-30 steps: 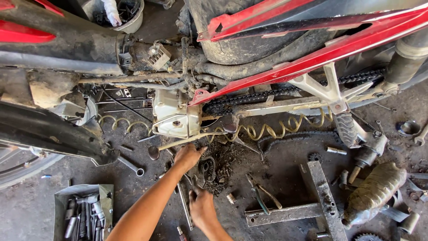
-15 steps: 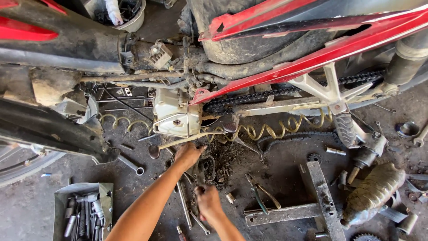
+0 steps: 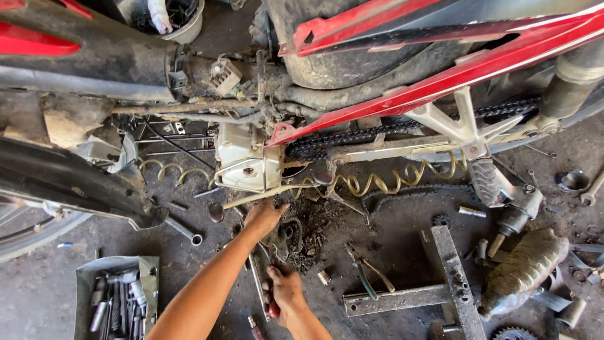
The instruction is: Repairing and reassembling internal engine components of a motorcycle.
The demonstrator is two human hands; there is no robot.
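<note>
My left hand (image 3: 264,217) reaches forward from the lower left and rests palm down on the greasy floor. It lies just below a pale metal engine casing (image 3: 245,165) and a long thin rod (image 3: 258,197), with the thumb spread. Beside it lies a dirty pile of grease and round parts (image 3: 292,236). My right hand (image 3: 284,293) is nearer to me, fingers closed around a tool with a reddish handle (image 3: 272,310), close to a long flat metal bar (image 3: 257,283). The tool's working end is hidden by the hand.
A red-framed motorcycle (image 3: 440,82) lies across the top, its chain (image 3: 377,135) exposed and a yellow coiled hose (image 3: 377,184) below. Pliers (image 3: 368,274), a steel bracket (image 3: 440,277), a small socket (image 3: 324,277), a spanner (image 3: 184,230) and a grey tool tray (image 3: 116,302) lie around.
My right hand rose slightly toward the grease pile half a second ago and has come back down and left. My left hand has stayed in place.
</note>
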